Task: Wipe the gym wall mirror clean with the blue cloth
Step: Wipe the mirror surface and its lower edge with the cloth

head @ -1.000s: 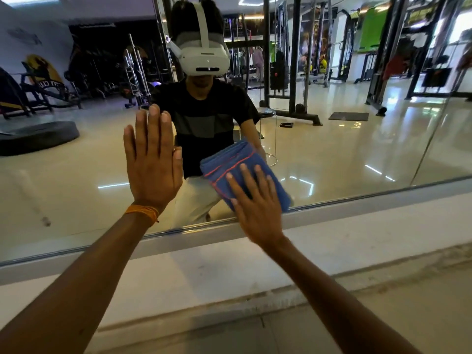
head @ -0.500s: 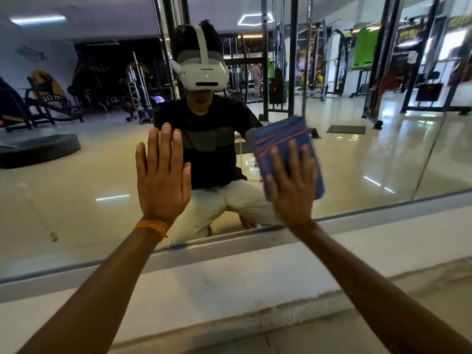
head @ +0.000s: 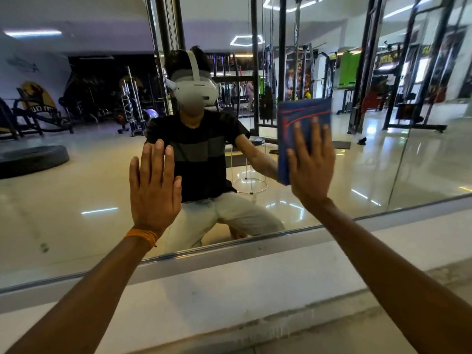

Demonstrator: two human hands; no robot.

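Carried up and out toward 2 o'clock over the last second, from low near the bottom frame: blue cloth (head: 302, 116), and with it the right hand (head: 310, 169). Barely shifted meanwhile: left hand (head: 153, 185).

Nearest, at 6 o'clock, a pale ledge (head: 229, 284) below the glass. Next, just left of centre, left hand flat on the mirror (head: 63, 187), fingers straight and close together, holding nothing, orange thread (head: 140, 236) at the wrist. At 2 o'clock, right hand spread flat, fingers straight, pressing the folded cloth against the glass, not curled round it. Upper part of the cloth showing above the fingertips, red stitching across it.

Farther, as reflection only: a crouching person in a white headset, gym machines, glossy floor.

Risks, as a judgement: cloth held by pressure alone, so likely to slide out and drop if the press eases mid-stroke. Palm smear probably left by the bare left hand on the glass. Specks (head: 44, 247) low at 8 o'clock easily missed, being well away from the cloth.

Writing: mirrored lettering on the far wall at 9 o'clock, too blurred to read. Nothing legible on headset or cloth.
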